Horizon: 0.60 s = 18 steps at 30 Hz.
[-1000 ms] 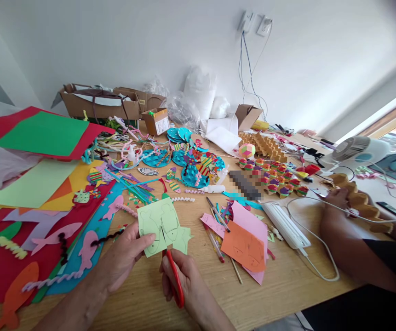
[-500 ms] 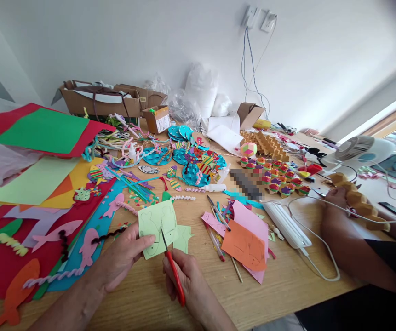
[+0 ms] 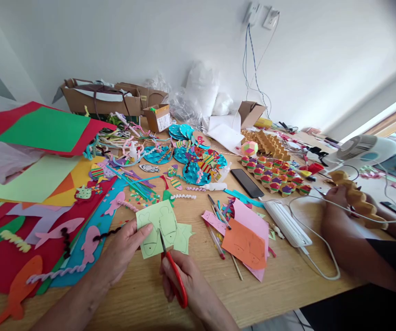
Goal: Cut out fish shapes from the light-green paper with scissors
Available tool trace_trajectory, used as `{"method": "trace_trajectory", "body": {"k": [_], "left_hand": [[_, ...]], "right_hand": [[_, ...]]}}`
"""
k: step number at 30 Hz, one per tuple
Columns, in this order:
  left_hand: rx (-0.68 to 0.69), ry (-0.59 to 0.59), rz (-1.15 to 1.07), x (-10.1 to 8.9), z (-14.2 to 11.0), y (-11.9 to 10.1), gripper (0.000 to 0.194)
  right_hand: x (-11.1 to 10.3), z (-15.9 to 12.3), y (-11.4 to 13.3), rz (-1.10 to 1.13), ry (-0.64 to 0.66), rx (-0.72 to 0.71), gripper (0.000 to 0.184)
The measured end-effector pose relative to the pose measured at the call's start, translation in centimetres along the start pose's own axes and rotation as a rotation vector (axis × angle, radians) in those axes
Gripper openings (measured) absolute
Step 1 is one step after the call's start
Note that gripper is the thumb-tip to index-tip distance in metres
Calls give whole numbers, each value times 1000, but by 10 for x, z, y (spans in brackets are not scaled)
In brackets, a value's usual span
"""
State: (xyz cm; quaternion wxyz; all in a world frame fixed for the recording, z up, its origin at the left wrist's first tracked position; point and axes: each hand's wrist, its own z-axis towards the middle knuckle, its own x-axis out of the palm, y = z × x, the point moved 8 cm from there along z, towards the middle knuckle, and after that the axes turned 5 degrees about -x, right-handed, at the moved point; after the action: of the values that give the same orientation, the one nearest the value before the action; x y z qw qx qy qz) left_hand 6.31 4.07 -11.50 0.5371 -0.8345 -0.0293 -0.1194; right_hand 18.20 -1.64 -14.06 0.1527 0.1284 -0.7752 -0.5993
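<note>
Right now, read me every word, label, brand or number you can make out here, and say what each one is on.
No text is readable.
Small cardboard box: white label, print too small to read.
Cardboard box behind it: small yellowish mark, too small to read.
Green paper in the left hand: drawn outlines, no words I can see.

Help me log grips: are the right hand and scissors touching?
Touching: the head view shows the right hand gripping the scissors by the red handle.
</note>
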Motion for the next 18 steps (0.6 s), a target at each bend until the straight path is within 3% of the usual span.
{"method": "trace_trajectory", "body": {"k": [8,18], "left_hand": [[1,2,201,-4,4,0,31],[9,11,167,-7,8,-3,33]], "right_hand": [[3,-5,-5,107,64,63,62],[2,-9,-3,143,92,75,63]]}}
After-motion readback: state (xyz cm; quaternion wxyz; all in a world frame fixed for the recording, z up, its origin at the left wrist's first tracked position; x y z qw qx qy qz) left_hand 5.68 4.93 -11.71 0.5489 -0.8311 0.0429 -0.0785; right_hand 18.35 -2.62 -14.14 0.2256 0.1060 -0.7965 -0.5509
